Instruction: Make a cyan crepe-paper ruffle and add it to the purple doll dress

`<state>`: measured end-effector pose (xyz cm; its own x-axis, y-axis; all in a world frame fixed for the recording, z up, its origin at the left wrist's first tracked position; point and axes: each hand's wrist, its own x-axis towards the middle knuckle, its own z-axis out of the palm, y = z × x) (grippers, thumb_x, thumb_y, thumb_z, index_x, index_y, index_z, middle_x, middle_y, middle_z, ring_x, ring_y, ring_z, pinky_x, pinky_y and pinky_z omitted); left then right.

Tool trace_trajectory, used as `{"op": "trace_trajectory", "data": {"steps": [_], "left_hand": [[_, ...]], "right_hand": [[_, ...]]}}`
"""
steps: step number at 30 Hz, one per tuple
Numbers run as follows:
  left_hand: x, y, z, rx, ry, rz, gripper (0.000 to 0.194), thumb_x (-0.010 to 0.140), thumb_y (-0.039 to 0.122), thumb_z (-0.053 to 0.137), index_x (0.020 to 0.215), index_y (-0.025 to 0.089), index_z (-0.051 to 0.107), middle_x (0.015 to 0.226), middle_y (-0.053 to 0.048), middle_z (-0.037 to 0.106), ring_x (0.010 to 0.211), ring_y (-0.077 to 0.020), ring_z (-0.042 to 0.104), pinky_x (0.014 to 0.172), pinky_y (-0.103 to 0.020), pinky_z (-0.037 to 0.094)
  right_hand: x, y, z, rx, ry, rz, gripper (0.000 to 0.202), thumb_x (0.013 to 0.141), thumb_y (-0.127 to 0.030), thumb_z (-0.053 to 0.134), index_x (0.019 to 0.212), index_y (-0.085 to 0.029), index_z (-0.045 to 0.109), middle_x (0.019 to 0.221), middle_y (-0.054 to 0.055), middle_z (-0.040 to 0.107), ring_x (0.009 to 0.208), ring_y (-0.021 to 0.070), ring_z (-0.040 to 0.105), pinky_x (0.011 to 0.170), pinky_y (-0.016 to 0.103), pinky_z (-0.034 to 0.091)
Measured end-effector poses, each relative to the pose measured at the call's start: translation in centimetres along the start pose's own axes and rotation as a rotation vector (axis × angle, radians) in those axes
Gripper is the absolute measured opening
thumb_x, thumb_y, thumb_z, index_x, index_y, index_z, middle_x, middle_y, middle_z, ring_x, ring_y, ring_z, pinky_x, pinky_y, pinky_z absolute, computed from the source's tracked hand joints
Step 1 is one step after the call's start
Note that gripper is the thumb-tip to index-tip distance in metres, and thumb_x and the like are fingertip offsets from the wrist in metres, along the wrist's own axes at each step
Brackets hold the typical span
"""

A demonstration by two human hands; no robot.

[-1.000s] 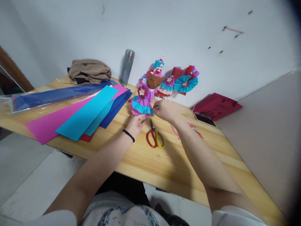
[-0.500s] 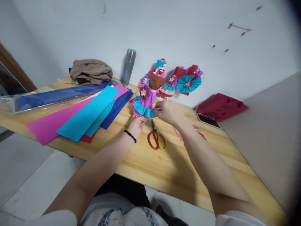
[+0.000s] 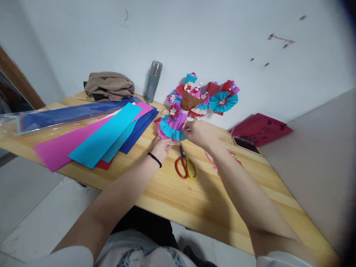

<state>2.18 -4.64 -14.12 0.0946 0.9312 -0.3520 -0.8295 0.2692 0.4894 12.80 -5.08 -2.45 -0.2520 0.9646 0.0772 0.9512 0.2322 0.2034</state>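
A paper doll (image 3: 180, 119) with a brown head, a purple dress and a ruffled blue hem is held upright above the table. My left hand (image 3: 162, 147) has its fingers closed on the doll's lower edge from below. On the doll's right side, my right hand (image 3: 198, 131) pinches at the end of the blue ruffle; its fingertips are partly hidden. Scissors (image 3: 185, 165) with one red and one yellow handle lie just below the hands. Behind the doll stand more paper figures (image 3: 224, 100).
Coloured paper sheets (image 3: 104, 135) are fanned out at the left beside a plastic-wrapped blue pack (image 3: 66, 113). A brown cloth (image 3: 109, 85) and a flask (image 3: 153, 81) are at the back. A red bag (image 3: 261, 129) and a phone (image 3: 246, 144) lie at the right.
The doll's head and upper body have tipped slightly to the right. Both hands keep their places at the hem. The view has shifted a little.
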Motion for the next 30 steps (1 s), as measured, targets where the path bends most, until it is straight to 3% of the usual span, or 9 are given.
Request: {"op": "trace_trajectory", "data": {"steps": [2, 4, 7, 9, 12, 19, 24, 30], "left_hand": [[0.0, 0.0, -0.1, -0.013, -0.005, -0.002, 0.033, 0.095, 0.033, 0.062, 0.123, 0.015, 0.06, 0.119, -0.01, 0.064, 0.102, -0.0202, 0.064, 0.087, -0.04, 0.057], [0.1, 0.0, -0.1, -0.036, -0.01, -0.005, 0.022, 0.088, 0.011, 0.064, 0.11, 0.015, 0.064, 0.098, -0.004, 0.068, 0.085, -0.0145, 0.066, 0.082, -0.033, 0.056], [0.1, 0.1, -0.2, -0.082, -0.007, -0.013, 0.039, 0.066, -0.014, 0.052, 0.087, 0.017, 0.065, 0.069, 0.003, 0.065, 0.065, -0.0096, 0.062, 0.077, -0.026, 0.052], [0.0, 0.2, -0.2, -0.116, 0.004, -0.022, 0.036, 0.061, -0.013, 0.048, 0.077, 0.017, 0.061, 0.063, 0.004, 0.063, 0.061, -0.0097, 0.061, 0.076, -0.026, 0.052], [-0.6, 0.7, -0.2, -0.171, 0.015, -0.018, 0.025, 0.063, -0.005, 0.05, 0.072, 0.017, 0.058, 0.062, 0.002, 0.062, 0.062, -0.0106, 0.061, 0.075, -0.027, 0.051], [-1.5, 1.5, 0.3, -0.201, -0.009, -0.005, 0.01, 0.086, 0.022, 0.065, 0.096, 0.022, 0.067, 0.084, -0.002, 0.073, 0.085, -0.0182, 0.068, 0.083, -0.033, 0.053], [-0.6, 1.4, 0.1, -0.167, -0.006, -0.053, 0.007, 0.088, 0.022, 0.065, 0.094, 0.02, 0.068, 0.081, -0.003, 0.073, 0.076, -0.0185, 0.069, 0.084, -0.038, 0.055], [-0.4, 1.3, -0.2, -0.177, -0.037, -0.056, 0.013, 0.093, 0.028, 0.059, 0.096, 0.02, 0.07, 0.087, -0.004, 0.074, 0.081, -0.0196, 0.071, 0.086, -0.041, 0.056]], "right_hand": [[-0.2, 0.1, -0.1, 0.007, 0.004, -0.002, 0.032, 0.089, -0.023, 0.047, 0.095, -0.015, 0.078, 0.093, 0.015, 0.077, 0.079, 0.024, 0.07, 0.064, 0.029, 0.042], [-0.4, 0.2, -0.2, 0.015, 0.013, -0.004, 0.031, 0.088, -0.022, 0.048, 0.094, -0.015, 0.077, 0.092, 0.014, 0.077, 0.078, 0.0234, 0.07, 0.063, 0.028, 0.041], [-0.6, 0.2, -0.5, 0.026, 0.022, -0.003, 0.031, 0.087, -0.022, 0.048, 0.094, -0.014, 0.077, 0.091, 0.014, 0.077, 0.078, 0.0234, 0.07, 0.062, 0.028, 0.039], [-0.7, 0.2, -0.7, 0.038, 0.027, -0.004, 0.031, 0.088, -0.022, 0.048, 0.094, -0.014, 0.078, 0.091, 0.014, 0.077, 0.079, 0.0235, 0.07, 0.062, 0.028, 0.039], [-0.8, 0.2, -0.8, 0.056, 0.027, -0.001, 0.03, 0.088, -0.021, 0.049, 0.093, -0.015, 0.077, 0.092, 0.013, 0.077, 0.079, 0.0231, 0.07, 0.062, 0.028, 0.039], [-0.7, 0.0, -0.6, 0.065, 0.022, -0.007, 0.028, 0.088, -0.023, 0.05, 0.092, -0.016, 0.077, 0.091, 0.012, 0.078, 0.079, 0.0229, 0.07, 0.063, 0.028, 0.039], [-0.6, 0.3, -0.3, 0.063, 0.028, -0.011, 0.028, 0.089, -0.023, 0.05, 0.091, -0.016, 0.077, 0.091, 0.012, 0.078, 0.078, 0.0222, 0.069, 0.063, 0.028, 0.039], [-0.8, 0.8, -0.3, 0.073, 0.05, -0.006, 0.03, 0.089, -0.023, 0.048, 0.091, -0.015, 0.077, 0.09, 0.013, 0.078, 0.079, 0.0235, 0.07, 0.063, 0.029, 0.039]]}}
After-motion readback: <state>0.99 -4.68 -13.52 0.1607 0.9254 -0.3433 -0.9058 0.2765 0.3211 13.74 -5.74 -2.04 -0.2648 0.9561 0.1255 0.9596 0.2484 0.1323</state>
